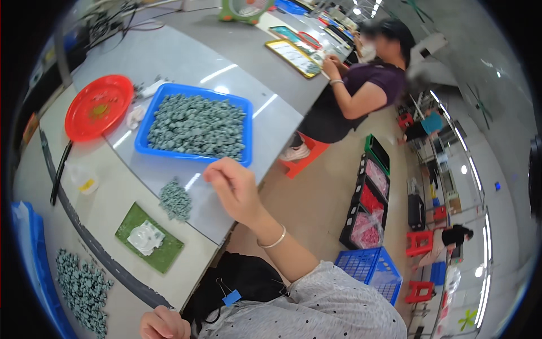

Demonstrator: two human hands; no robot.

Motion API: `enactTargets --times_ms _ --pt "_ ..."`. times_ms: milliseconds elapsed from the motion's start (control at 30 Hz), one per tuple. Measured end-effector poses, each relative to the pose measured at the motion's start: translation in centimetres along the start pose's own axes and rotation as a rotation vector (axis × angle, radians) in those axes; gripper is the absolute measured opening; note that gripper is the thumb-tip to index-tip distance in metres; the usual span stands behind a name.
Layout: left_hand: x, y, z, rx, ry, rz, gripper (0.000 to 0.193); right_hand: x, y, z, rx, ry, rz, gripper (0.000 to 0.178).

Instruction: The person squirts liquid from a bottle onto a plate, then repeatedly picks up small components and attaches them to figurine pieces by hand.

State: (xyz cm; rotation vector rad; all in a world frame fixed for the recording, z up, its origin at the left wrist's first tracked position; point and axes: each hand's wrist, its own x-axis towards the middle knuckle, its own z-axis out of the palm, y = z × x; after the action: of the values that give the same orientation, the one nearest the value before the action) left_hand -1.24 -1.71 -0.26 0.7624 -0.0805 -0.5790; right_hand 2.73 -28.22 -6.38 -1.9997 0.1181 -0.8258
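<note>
My right hand [236, 191] is raised by the near right corner of a blue tray [195, 156], its fingers curled toward the thumb; anything between them is hidden. The tray holds many small grey-green pieces [195, 124]. My left hand [164, 324] shows at the lower edge with bent, closed fingers, and I cannot make out anything in it. Between the hands lies a green mat [132, 217] with a white, paste-like patch [147, 238] on it. A small heap of the grey-green pieces [175, 200] sits on the table beyond the mat.
A red round plate [84, 121] stands far left, near a black stick-like tool [60, 172] and a small clear container [84, 182]. More pieces [83, 291] lie near left beside a blue bin [35, 254]. A co-worker [361, 90] sits beyond; crates [367, 206] line the floor.
</note>
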Motion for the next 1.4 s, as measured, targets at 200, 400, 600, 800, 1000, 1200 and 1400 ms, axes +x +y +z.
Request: enactTargets --times_ms 200,400,600,800,1000,1200,1400 --pt "-1.5 -1.8 0.1 0.315 -0.059 0.130 0.020 -1.6 -1.6 -0.5 0.026 0.007 -0.111 0.005" --pt "-4.0 -3.2 -0.3 1.003 0.099 0.668 0.023 -6.8 -10.3 1.1 0.326 -0.395 -0.543 0.005" --pt "-6.5 -3.1 -1.2 1.048 0.156 0.647 0.026 -9.7 -12.3 2.4 0.460 -0.428 -0.598 0.008" --pt "-7.8 -2.8 -1.5 1.040 0.204 0.574 0.027 -10.6 -12.3 2.6 0.369 -0.488 -0.679 0.011" --pt "-7.7 -2.6 0.7 1.152 0.209 0.707 0.021 -11.0 -11.7 2.5 0.343 -0.451 -0.682 0.011" --pt "-7.6 -2.4 0.7 1.178 0.161 0.676 0.023 -10.8 -12.1 1.9 0.421 -0.427 -0.641 0.013" --pt "-7.7 -2.3 0.4 0.815 -0.136 0.446 0.022 -10.5 -11.5 2.2 0.673 -0.722 -0.464 0.021"
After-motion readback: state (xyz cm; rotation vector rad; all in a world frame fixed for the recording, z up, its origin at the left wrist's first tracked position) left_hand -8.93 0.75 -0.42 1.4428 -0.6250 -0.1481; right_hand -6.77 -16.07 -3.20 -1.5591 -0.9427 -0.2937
